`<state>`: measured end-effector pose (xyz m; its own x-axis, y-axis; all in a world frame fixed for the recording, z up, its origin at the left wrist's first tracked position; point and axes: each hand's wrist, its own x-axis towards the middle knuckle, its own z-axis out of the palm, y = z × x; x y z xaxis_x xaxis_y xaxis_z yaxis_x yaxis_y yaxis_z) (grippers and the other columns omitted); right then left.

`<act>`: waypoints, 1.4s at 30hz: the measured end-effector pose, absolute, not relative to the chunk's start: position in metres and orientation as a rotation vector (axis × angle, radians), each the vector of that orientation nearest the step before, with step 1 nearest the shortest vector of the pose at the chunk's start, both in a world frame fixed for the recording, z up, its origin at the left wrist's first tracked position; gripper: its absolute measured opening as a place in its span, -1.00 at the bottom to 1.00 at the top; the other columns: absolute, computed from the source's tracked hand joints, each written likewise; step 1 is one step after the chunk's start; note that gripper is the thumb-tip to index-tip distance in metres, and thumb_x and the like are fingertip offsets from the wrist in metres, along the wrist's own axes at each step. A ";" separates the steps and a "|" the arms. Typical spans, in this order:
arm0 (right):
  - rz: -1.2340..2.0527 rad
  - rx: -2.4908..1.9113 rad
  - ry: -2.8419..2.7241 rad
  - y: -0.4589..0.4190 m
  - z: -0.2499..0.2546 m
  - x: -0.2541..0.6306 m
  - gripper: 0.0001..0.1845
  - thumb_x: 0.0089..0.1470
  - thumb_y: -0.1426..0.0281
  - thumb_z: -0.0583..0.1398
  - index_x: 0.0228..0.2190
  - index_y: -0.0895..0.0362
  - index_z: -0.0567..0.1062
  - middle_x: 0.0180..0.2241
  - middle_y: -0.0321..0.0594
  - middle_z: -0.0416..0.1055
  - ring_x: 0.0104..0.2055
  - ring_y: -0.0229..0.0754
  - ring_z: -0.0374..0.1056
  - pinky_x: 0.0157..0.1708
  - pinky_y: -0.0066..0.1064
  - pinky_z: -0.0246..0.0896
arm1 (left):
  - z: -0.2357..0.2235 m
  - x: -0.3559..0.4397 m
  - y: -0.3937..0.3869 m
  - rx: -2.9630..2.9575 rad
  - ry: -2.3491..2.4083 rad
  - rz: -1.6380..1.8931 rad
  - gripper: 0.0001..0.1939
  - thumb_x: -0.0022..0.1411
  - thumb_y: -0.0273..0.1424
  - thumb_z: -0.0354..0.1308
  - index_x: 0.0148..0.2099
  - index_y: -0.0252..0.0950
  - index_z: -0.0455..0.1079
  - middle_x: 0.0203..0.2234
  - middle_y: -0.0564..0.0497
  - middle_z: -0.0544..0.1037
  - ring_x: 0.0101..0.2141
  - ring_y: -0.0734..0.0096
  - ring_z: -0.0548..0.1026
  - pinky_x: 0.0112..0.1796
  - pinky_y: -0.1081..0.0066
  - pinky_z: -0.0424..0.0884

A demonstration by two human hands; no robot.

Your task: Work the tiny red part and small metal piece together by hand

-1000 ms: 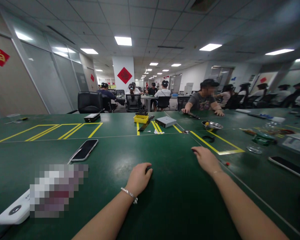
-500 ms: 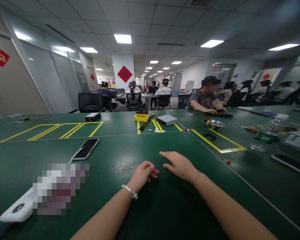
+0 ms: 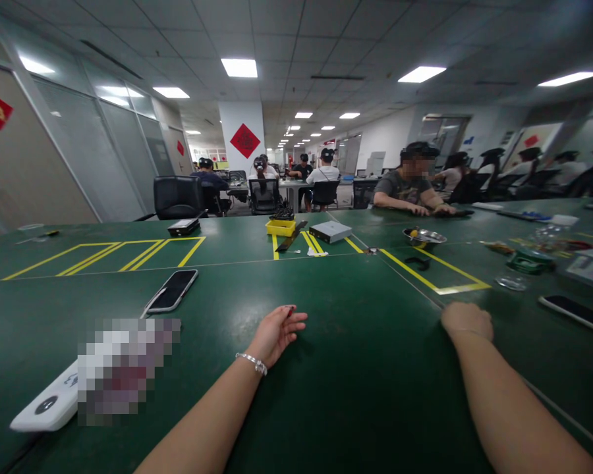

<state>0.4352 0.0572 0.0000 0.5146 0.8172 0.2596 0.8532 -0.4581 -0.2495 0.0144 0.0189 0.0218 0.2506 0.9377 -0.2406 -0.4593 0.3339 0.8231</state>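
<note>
The black phone [image 3: 172, 290] is the thing nearest to the left hand [image 3: 277, 332]. It lies flat on the green table [image 3: 356, 395], a little to the left of this hand and not touching it. I think the phone is light and stiff, but its glass face looks smooth, so it can slip and it can break; it is better to take it by the two long edges. The left hand rests on the table with the fingers a little open, and it holds nothing that I can clearly see. Near the fingertips [image 3: 299, 317] there is a small red spot [image 3: 290, 308], and I cannot tell if this is a small object or only a mark. The right hand [image 3: 467, 321] is far to the right of the phone, with its fingers bent down out of sight, so I cannot tell if it is open or closed, or if something is under it. Farther right of the phone than this hand are a small glass dish [image 3: 510, 283] and a second phone [image 3: 573, 311]; the dish looks easy to break, so its rim seems the best place to hold it. Far ahead of the black phone, a yellow tray [image 3: 280, 228] stands on the table.
</note>
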 end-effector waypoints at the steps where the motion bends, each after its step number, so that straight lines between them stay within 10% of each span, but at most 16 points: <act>1: -0.113 -2.508 -1.320 0.058 0.003 0.431 -0.66 -0.13 0.44 -0.02 -0.40 0.36 0.46 -0.30 0.30 0.29 -0.22 0.23 0.22 -0.43 -0.07 0.14 | 0.022 0.014 0.019 0.693 0.836 1.068 -0.81 0.11 -0.35 -0.02 -0.23 -0.33 0.22 -0.38 -0.08 0.49 -0.50 0.53 0.46 -0.60 0.62 0.28; 9: 0.121 -2.077 -1.473 0.070 0.026 0.370 -0.75 -0.17 0.37 0.07 -0.39 0.15 0.44 -0.40 -0.16 0.40 -0.34 -0.15 0.30 -0.35 -0.34 0.17 | 0.021 0.012 0.021 0.615 0.782 1.063 -0.74 0.13 -0.32 -0.06 -0.15 -0.33 0.26 -0.35 -0.09 0.49 -0.48 0.53 0.46 -0.58 0.60 0.29; 20: 1.569 -1.066 -0.955 0.047 0.028 0.187 -0.87 -0.19 0.41 0.20 -0.49 0.19 0.38 -0.54 -0.26 0.35 -0.60 -0.43 0.20 -0.60 -0.55 0.15 | 0.018 0.016 0.024 0.744 0.871 1.189 -0.78 0.00 -0.52 0.09 -0.23 -0.31 0.26 -0.20 -0.08 0.43 -0.43 0.57 0.45 -0.55 0.63 0.29; 42: 1.714 -0.823 -0.972 0.035 0.014 0.174 -0.77 -0.30 0.43 0.27 -0.47 0.22 0.41 -0.49 -0.24 0.40 -0.50 -0.39 0.29 -0.43 -0.50 0.16 | 0.011 0.025 0.020 1.292 1.188 1.195 -0.76 -0.09 -0.41 0.12 -0.28 -0.33 0.31 -0.60 0.12 0.34 -0.57 0.60 0.27 -0.53 0.58 0.16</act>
